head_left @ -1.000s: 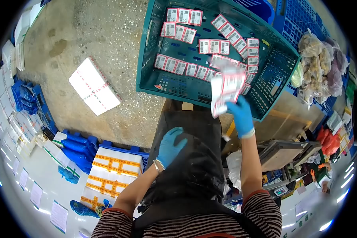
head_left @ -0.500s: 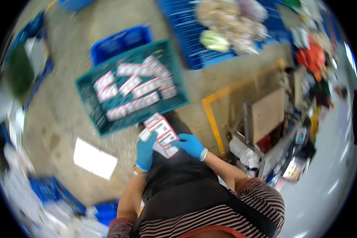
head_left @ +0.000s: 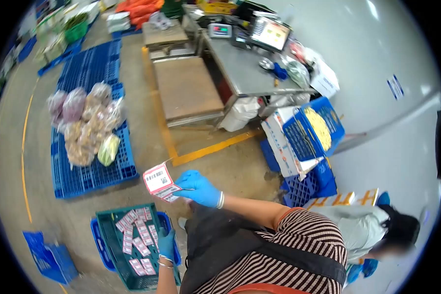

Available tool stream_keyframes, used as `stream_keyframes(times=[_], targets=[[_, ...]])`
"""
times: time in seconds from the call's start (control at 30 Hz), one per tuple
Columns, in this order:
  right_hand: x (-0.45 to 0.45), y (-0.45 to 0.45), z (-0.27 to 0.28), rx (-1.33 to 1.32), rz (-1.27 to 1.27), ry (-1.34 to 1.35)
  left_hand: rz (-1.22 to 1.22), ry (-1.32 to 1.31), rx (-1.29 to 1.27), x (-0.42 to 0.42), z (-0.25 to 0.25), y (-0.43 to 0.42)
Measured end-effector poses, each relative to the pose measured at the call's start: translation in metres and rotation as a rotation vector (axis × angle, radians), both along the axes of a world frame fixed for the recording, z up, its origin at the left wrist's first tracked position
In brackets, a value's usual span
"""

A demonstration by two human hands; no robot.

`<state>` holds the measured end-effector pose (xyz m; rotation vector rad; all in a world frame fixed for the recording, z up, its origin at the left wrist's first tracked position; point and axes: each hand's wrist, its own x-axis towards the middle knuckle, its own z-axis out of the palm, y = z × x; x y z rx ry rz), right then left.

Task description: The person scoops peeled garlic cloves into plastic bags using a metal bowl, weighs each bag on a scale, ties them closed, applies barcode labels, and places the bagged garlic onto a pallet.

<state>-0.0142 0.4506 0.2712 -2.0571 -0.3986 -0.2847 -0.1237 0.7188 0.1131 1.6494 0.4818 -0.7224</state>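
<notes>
My right hand [head_left: 199,188], in a blue glove, pinches a short strip of white labels with red borders and printed codes [head_left: 159,180]. The strip hangs out to the left of my fingers, bent along its length. My left hand [head_left: 166,243], also gloved, is lower down at the right rim of the green crate [head_left: 103,245]. Its thumb and fingers look apart, with nothing seen in them. Several label strips [head_left: 142,233] lie spread on the crate's floor. Under the green crate a blue crate [head_left: 103,257] sticks out.
Ahead left, bagged produce [head_left: 88,122] sits on a blue pallet [head_left: 78,182]. A platform scale [head_left: 187,88] stands beside a steel table [head_left: 240,63] with a monitor [head_left: 269,34]. Stacked crates and boxes [head_left: 304,142] are at right, near another person [head_left: 357,228]. A blue bin [head_left: 59,259] stands lower left.
My view has swung right. Both hands were on the labels in front of my apron; now my right hand alone holds a strip out ahead, and my left has dropped to the crate.
</notes>
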Motion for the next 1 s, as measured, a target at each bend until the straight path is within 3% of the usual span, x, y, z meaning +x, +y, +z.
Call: stream_keyframes(times=[0.03, 0.1, 0.17, 0.23, 0.3, 0.33, 0.37, 0.47, 0.67, 0.8, 0.9, 0.93, 1.0], targets=[[-0.009, -0.016, 0.005, 0.015, -0.038, 0.016, -0.039, -0.267, 0.097, 0.008, 0.011, -0.011], [-0.026, -0.052, 0.018, 0.194, -0.059, 0.309, -0.112, -0.197, -0.241, 0.041, 0.061, -0.037], [-0.040, -0.085, 0.023, 0.332, -0.126, 0.502, -0.387, -0.315, -0.257, 0.068, 0.137, -0.083], [-0.050, -0.126, 0.031, 0.300, -0.096, 0.588, -0.548, -0.297, -0.413, 0.084, 0.162, -0.127], [-0.058, -0.160, 0.039, 0.235, -0.054, 0.613, -0.582, -0.299, -0.444, 0.102, 0.157, -0.168], [-0.062, -0.182, 0.036, 0.286, -0.030, 0.601, -0.448, -0.270, -0.517, 0.107, 0.183, -0.209], [-0.065, -0.206, 0.037, 0.274, -0.030, 0.621, -0.320, -0.290, -0.599, 0.114, 0.177, -0.239], [-0.071, -0.285, 0.038, 0.262, -0.053, 0.662, -0.271, -0.278, -0.716, 0.143, 0.194, -0.329], [-0.094, -0.433, 0.022, 0.510, -0.266, 0.666, -0.427, -0.321, -0.590, 0.179, 0.219, -0.526], [-0.101, -0.494, -0.019, 0.698, -0.285, 0.621, -0.489, -0.386, -0.500, 0.218, 0.231, -0.626], [-0.086, -0.531, -0.028, 0.701, -0.449, 0.739, -0.561, -0.358, -0.442, 0.252, 0.252, -0.690], [-0.076, -0.545, -0.038, 0.685, -0.482, 0.764, -0.618, -0.455, -0.427, 0.272, 0.246, -0.709], [-0.057, -0.565, -0.053, 0.902, -0.533, 0.782, -0.674, -0.524, -0.426, 0.318, 0.226, -0.741]])
